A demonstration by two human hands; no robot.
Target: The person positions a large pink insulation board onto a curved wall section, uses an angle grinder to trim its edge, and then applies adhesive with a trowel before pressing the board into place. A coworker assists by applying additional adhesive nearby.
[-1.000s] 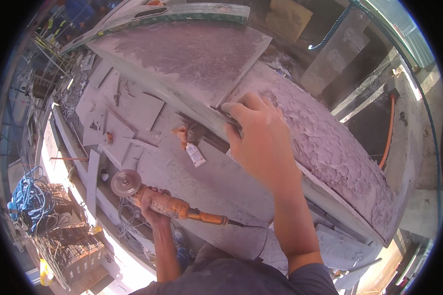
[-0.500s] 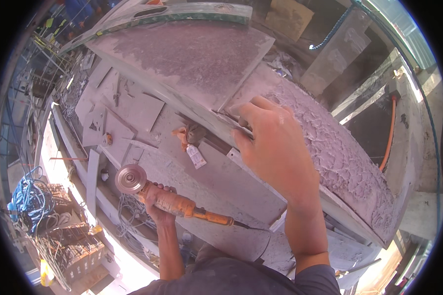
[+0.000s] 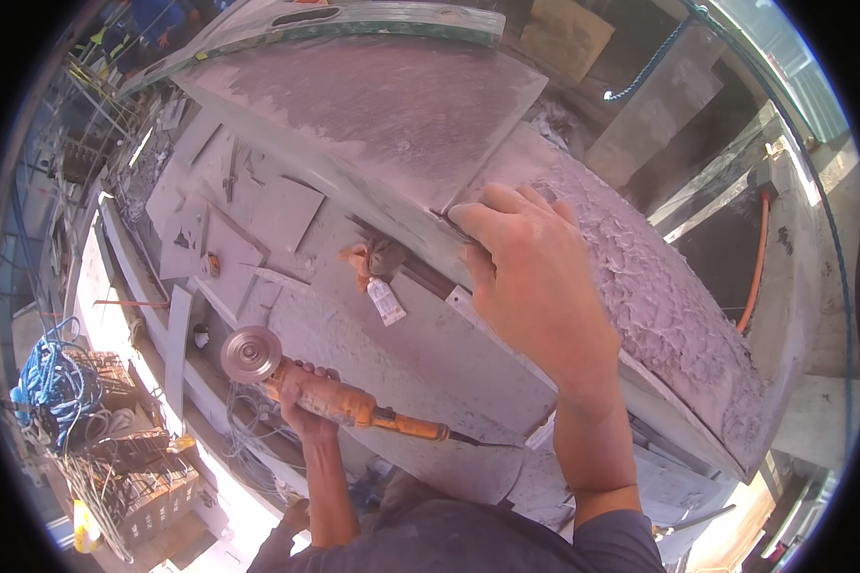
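In my left hand (image 3: 308, 399) is an orange angle grinder (image 3: 339, 401) with a round metal disc (image 3: 251, 354). Its disc points up and to the left, clear of the tile. My right hand (image 3: 540, 277) reaches over the slab edge, its fingers bent and the thumb apart from them. The index fingertip is at the near corner of a large dusty tile (image 3: 373, 105); whether it presses there I cannot tell. Beside the tile, rough ridged mortar (image 3: 640, 277) covers the slab under and beyond my right hand.
A long level (image 3: 354, 24) lies across the tile's far end. Below the slab are cut tile pieces (image 3: 294, 212) and a small white tube (image 3: 385, 303). The grinder's cord (image 3: 487, 443) trails right. Blue rope (image 3: 57, 387) sits on bricks at left. An orange hose (image 3: 757, 263) hangs at right.
My right hand's fingertips have come up to the tile's corner. My left hand and the grinder have shifted slightly. The whole view has moved a little.
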